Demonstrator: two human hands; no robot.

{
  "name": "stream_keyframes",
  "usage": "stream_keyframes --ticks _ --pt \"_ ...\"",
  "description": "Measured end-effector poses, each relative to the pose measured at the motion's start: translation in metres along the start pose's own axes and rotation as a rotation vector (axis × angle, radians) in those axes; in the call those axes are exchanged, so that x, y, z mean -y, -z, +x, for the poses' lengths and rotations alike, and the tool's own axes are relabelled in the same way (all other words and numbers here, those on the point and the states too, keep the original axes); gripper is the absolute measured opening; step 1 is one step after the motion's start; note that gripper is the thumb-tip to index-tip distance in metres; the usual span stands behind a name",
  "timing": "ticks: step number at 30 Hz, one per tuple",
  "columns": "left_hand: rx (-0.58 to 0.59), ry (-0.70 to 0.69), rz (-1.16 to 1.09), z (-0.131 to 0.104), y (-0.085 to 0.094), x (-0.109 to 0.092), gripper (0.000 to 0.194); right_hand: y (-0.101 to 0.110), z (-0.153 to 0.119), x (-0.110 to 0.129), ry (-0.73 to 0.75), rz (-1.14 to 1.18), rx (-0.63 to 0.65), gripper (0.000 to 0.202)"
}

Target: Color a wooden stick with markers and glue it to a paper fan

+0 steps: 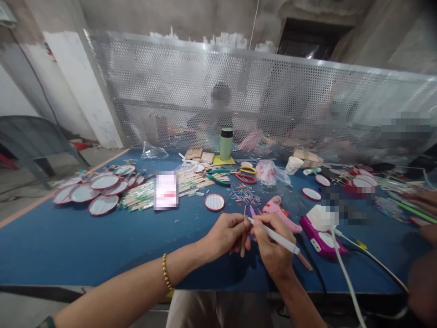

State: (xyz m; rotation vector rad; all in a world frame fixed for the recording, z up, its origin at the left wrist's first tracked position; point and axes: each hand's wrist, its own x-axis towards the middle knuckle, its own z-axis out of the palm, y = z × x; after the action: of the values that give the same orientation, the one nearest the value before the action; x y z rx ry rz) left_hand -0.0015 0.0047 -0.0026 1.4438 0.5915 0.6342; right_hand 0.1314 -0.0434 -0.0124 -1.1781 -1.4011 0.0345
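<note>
Stick (243,246), brown with a dark purple top, is held over the desk (119,250) near its front edge, pinched between the thumb and fingers of the left hand (223,234). In the right hand (276,248) a white pen (280,238) is gripped, its tip brought close to the stick; whether the two are touching cannot be told. A beaded bracelet (165,273) is worn on the left wrist. Beside the stick's top a small purple piece (252,211) can be seen, and below the right hand a brown rod (305,262) is partly hidden, so whether it is held cannot be told. Just beyond the right hand a pink glue gun (280,214) is laid, with a purple power strip (308,231) to its right. One red-rimmed disc (215,202) is set beyond the left hand, coloured bits (244,196) are scattered near it, and more discs (85,193) are heaped at the left of the desk. Between heap and bits a bundle (191,185) of sticks is spread, partly hidden by a card (165,191). Farther back, a green bottle (226,146) is stood on a yellow sheet (223,161), and a paper cup (294,165) is placed to its right, before a perforated screen (164,91)
</note>
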Motion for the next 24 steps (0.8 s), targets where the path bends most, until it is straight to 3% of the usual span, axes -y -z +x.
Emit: stream_keyframes --ticks 24 --pt "-0.016 0.026 -0.029 0.0004 0.0006 0.0030 0.061 -0.0011 0.0014 0.0012 -0.027 0.028 -0.040 0.015"
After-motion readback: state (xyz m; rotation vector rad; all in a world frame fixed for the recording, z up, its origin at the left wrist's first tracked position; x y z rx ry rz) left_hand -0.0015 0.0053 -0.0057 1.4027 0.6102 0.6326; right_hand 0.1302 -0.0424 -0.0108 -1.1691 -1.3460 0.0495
